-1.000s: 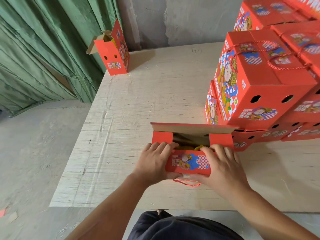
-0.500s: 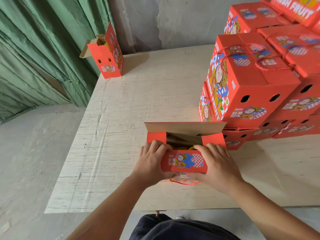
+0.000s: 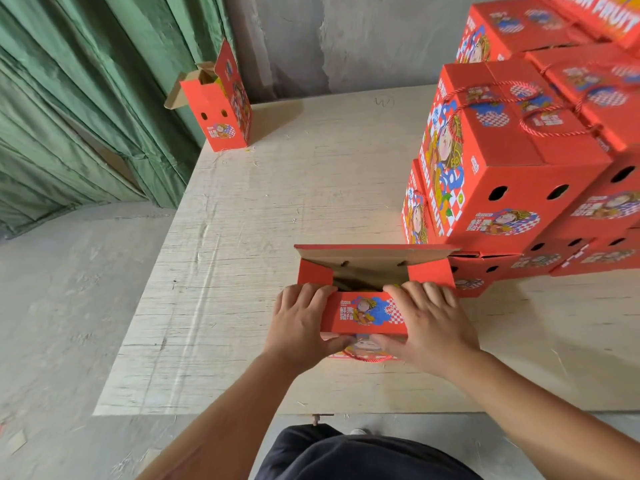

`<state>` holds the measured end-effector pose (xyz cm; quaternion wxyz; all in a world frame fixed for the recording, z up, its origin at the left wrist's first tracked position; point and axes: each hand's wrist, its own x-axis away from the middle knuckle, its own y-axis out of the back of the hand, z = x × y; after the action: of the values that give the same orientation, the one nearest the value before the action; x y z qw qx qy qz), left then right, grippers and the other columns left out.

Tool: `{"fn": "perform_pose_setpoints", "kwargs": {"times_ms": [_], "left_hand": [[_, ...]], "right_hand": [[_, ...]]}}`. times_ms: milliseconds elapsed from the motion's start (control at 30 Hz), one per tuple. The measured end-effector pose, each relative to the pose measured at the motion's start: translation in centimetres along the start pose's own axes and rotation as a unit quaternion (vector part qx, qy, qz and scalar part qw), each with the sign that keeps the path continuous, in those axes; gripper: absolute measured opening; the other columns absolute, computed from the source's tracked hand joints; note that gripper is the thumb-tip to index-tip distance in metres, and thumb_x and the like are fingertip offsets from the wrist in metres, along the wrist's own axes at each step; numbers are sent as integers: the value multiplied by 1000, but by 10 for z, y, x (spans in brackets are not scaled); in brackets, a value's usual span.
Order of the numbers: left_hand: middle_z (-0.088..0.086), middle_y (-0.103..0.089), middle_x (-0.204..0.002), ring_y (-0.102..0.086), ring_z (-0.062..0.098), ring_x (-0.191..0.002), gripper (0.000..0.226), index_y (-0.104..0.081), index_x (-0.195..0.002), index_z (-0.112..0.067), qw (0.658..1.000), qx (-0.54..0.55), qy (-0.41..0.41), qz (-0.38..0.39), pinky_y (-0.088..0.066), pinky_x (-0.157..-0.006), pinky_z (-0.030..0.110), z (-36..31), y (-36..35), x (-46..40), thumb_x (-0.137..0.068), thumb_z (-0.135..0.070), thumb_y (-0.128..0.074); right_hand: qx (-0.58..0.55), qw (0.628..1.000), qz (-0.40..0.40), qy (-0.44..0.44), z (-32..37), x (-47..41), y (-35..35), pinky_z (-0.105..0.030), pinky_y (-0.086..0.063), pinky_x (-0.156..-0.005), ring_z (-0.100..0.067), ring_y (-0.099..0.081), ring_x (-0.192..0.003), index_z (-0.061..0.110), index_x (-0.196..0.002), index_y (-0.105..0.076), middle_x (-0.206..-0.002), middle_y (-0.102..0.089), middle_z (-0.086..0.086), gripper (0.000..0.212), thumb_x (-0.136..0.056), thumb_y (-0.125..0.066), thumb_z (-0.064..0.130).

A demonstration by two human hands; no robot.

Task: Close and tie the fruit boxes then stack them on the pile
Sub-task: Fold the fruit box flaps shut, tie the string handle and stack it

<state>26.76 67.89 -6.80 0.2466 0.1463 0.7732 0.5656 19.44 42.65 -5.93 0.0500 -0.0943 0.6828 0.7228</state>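
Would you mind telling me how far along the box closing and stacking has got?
Done: a pile of closed, roped boxes stands at the right. In hand: the left hand and right hand grip the near flap of a box whose far flap stands open. Left: closing, tying and stacking it, plus the open box at the far corner.

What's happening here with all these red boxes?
A person is closing a red fruit box on the wooden table. The left hand and right hand grip its near flap; the far flap is up, so it is neither shut nor tied. Finished boxes sit in a pile to the right; another open box stands at the far corner.
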Motion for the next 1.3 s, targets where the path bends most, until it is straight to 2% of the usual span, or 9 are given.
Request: {"fn": "perform_pose_setpoints", "kwargs": {"times_ms": [300,533,667,733,833,967,1100,1200,1300], "left_hand": [[-7,-55,-121,-41,23,-110,98,-54,-133,-29,1000,-15,-5,0,-44,-91,46,1,0,-4,-66,-100,-46],[-4,-40,-128,-37,23,-116,100,-51,-136,-35,999,25,30,-5,-44,-95,44,2,0,0,-63,-103,-49],[-9,-39,-130,-37,21,-117,106,-47,-136,-33,998,20,50,15,-38,-97,45,-1,0,-1,-57,-104,-54],[-8,-42,-123,-39,19,-110,103,-49,-125,-22,996,70,56,-26,-39,-95,40,-1,-1,1,-60,-102,-55],[-3,-40,-107,-39,18,-98,84,-42,-101,-17,973,171,98,-117,-45,-89,43,-7,-5,6,-72,-95,-54],[-2,-32,-133,-33,14,-127,76,-40,-117,-22,924,255,222,-177,-37,-114,50,-10,-6,0,-73,-78,-69],[-7,-44,-158,-33,19,-149,83,-53,-147,-32,990,116,85,-5,-22,-123,37,16,17,-37,-82,-82,-57],[-4,-62,-140,-57,26,-130,78,-63,-141,-31,998,44,32,40,-29,-120,42,23,28,-64,-84,-82,-51],[-7,-55,-135,-50,29,-119,73,-49,-151,-42,998,-28,16,51,-38,-108,46,20,22,-59,-89,-79,-38]], "right_hand": [[-25,999,-35,-11,1,1,1,-46,-44,-89,-28,-56,-100,22,-135,-61,-115,-61,2,87,-77,-51,87],[-234,934,-270,26,-8,-25,44,-37,-35,-113,-19,-45,-135,11,-146,-53,-141,-50,-10,56,-98,-60,39],[-170,984,-8,-60,-20,-60,56,-38,-51,-97,-23,-61,-118,20,-130,-66,-125,-65,2,66,-100,-34,69],[-132,986,78,-64,-23,-62,42,-38,-51,-87,-23,-59,-109,22,-120,-70,-112,-60,4,62,-93,-47,73],[-167,982,63,-59,-32,-59,24,-42,-47,-97,-26,-50,-115,24,-133,-66,-118,-54,-1,82,-79,-50,82],[-142,986,80,-38,-42,-56,6,-40,-38,-111,-24,-45,-128,24,-152,-50,-139,-56,-1,113,-70,-34,100],[-72,994,76,-19,-48,-72,10,-40,-46,-99,-24,-58,-115,26,-138,-62,-124,-66,3,114,-65,-26,106],[2,998,65,12,-47,-74,10,-40,-45,-90,-23,-56,-103,28,-132,-62,-111,-63,5,104,-72,-21,102],[27,998,60,24,-42,-69,5,-41,-44,-84,-25,-51,-97,27,-138,-56,-106,-57,3,100,-80,-13,96]]}}
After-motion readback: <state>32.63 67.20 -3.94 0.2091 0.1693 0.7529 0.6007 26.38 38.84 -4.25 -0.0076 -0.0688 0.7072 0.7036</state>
